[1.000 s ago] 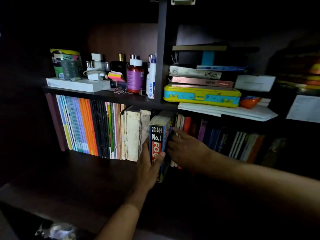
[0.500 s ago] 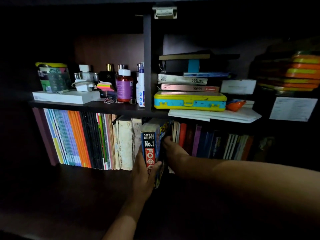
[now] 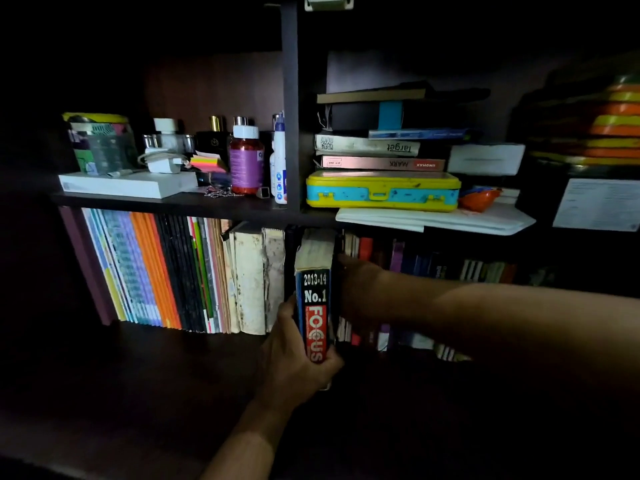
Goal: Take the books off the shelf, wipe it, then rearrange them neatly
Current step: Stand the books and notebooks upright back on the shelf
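Clearing the lower shelf (image 3: 138, 344), judging by the row of books still standing at frame centre: left hand (image 3: 294, 355) curled round the foot of the thick "FOCUS" book (image 3: 315, 306), thumb across the spine, book upright and drawn forward of its neighbours. Right hand (image 3: 356, 285) reaching in just right of that book against the dark books (image 3: 433, 268); fingers lost in shadow, so impossible to tell whether spread or gripping. Probably next: pulling the thick book straight out while bracing the neighbours against toppling. Hard to read: titles at right, the shelf's far right end, the cluttered upper shelf (image 3: 173, 204) beyond the yellow-and-blue case (image 3: 381, 192); no cloth visible anywhere.
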